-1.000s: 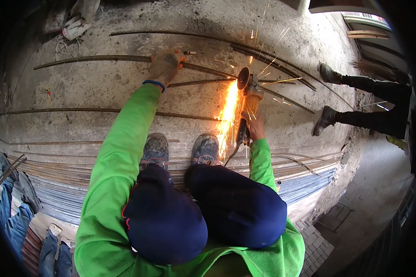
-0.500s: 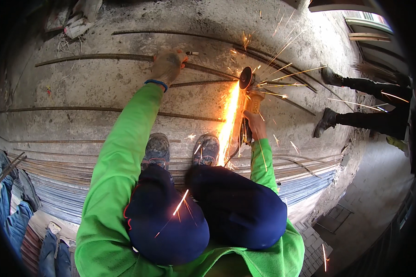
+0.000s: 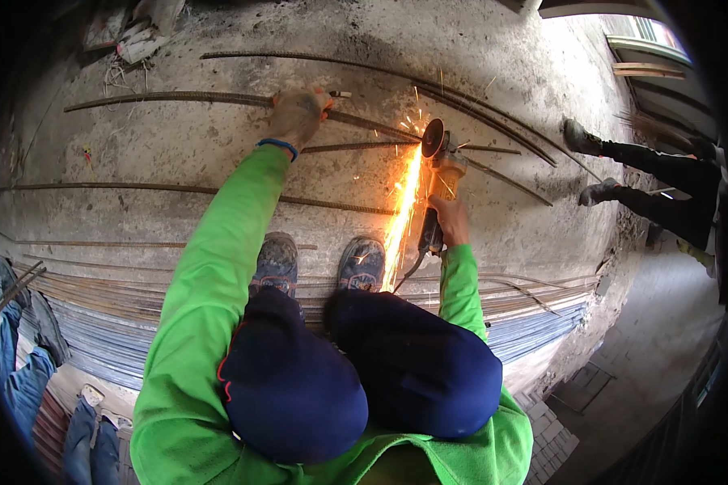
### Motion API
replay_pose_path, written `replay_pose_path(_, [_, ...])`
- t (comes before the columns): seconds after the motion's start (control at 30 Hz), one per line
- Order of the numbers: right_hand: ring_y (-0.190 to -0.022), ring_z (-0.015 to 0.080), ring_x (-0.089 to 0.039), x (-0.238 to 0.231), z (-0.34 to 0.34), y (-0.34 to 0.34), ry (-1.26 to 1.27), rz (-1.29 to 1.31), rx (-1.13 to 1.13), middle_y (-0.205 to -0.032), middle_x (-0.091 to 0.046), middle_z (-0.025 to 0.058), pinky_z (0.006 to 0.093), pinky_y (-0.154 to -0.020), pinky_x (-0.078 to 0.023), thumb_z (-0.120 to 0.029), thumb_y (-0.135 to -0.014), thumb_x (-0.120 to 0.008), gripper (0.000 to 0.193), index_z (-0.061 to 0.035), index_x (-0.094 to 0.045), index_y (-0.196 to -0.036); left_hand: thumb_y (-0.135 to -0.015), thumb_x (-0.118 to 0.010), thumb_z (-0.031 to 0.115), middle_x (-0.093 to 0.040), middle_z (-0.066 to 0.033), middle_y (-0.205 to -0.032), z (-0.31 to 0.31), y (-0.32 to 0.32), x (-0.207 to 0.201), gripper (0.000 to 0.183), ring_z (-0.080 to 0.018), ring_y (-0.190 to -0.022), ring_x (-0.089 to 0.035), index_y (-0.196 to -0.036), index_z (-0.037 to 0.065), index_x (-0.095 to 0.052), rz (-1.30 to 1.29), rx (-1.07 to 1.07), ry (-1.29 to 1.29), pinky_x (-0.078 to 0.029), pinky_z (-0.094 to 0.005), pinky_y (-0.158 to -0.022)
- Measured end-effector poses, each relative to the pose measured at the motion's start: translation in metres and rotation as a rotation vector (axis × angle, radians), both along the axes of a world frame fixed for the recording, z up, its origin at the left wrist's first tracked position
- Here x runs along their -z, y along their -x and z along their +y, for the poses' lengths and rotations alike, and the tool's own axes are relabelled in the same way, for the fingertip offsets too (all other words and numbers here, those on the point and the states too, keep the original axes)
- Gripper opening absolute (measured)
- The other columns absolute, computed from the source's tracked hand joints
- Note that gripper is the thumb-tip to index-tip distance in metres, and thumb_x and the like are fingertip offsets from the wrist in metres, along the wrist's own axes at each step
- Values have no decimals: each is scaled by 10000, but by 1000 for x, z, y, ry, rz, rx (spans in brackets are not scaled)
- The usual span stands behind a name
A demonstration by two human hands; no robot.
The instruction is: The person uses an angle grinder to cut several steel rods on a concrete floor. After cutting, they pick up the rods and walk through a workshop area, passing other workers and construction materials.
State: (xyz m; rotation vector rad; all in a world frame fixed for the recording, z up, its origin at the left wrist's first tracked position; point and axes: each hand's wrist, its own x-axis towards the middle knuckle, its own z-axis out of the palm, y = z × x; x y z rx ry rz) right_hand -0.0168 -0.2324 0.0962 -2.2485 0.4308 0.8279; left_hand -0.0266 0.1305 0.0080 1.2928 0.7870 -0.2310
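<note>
My right hand (image 3: 450, 218) grips the yellow and black body of an angle grinder (image 3: 445, 179). Its dark cutting disc (image 3: 433, 137) touches a ribbed steel bar, and bright orange sparks (image 3: 406, 194) stream from the contact toward my feet. Up and to the left, my left hand (image 3: 299, 117), in a greyish glove with orange at the fingers, is closed around the long rebar (image 3: 170, 96) and presses it near the floor. Another rebar (image 3: 356, 146) lies just below it, also reaching the disc. The exact cut point is hidden by glare.
My shoes (image 3: 277, 260) stand close to the sparks. Further rebars (image 3: 299, 56) lie across the concrete floor, with a bundle of long bars (image 3: 105, 291) nearer me. Another person's legs (image 3: 655, 162) are at the right. Jeans (image 3: 79, 444) show lower left, and a cord trails from the grinder.
Fewer sparks fly to the right of the disc now. The other person's nearer foot has shifted right and away. My hands keep nearly the same places, with the grinder slightly farther right.
</note>
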Motion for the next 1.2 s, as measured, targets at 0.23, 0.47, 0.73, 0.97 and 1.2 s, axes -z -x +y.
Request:
replay_pose_path(0.23, [-632, 148, -571, 5, 0, 13, -80, -173, -34, -749, -641, 29, 337, -596, -457, -289, -854, -695, 299, 1, -678, -929, -979, -610, 156, -732, -110, -1086, 5, 6, 19, 273, -161, -868, -685, -1207, 27, -684, -41, 482, -728, -542, -310, -825])
replay_pose_path(0.47, [-622, 166, -581, 19, -8, -1, 183, -56, -106, -770, -668, 70, 343, -583, -442, -300, -835, -714, 308, -11, -688, -937, -1002, -597, 204, -750, -82, -993, 9, 4, 27, 247, -134, -822, -683, -1112, 15, -713, -26, 543, -911, -548, -312, -744])
replay_pose_path(0.73, [-635, 173, -571, 9, -10, 1, 83, -113, -62, -726, -646, 78, 368, -599, -453, -275, -811, -725, 309, 23, -672, -874, -1013, -587, 130, -733, -88, -1168, -1, -3, 12, 265, -118, -843, -700, -1220, -10, -674, -19, 334, -460, -577, -271, -711])
replay_pose_path(0.97, [-613, 166, -568, -2, 1, 10, -58, -276, -133, -714, -638, 55, 357, -582, -448, -247, -821, -710, 273, 18, -651, -846, -976, -592, 48, -699, -54, -1258, 1, -1, 10, 285, -174, -930, -704, -1245, 65, -686, 23, 534, -747, -568, -355, -812])
replay_pose_path(1.2, [-591, 158, -573, 14, -12, 3, 110, -155, -133, -709, -646, 52, 353, -567, -457, -250, -791, -702, 268, 7, -669, -858, -938, -629, 27, -678, -36, -1299, 4, -1, 29, 336, -203, -983, -700, -1256, 118, -692, -16, 536, -795, -555, -385, -848])
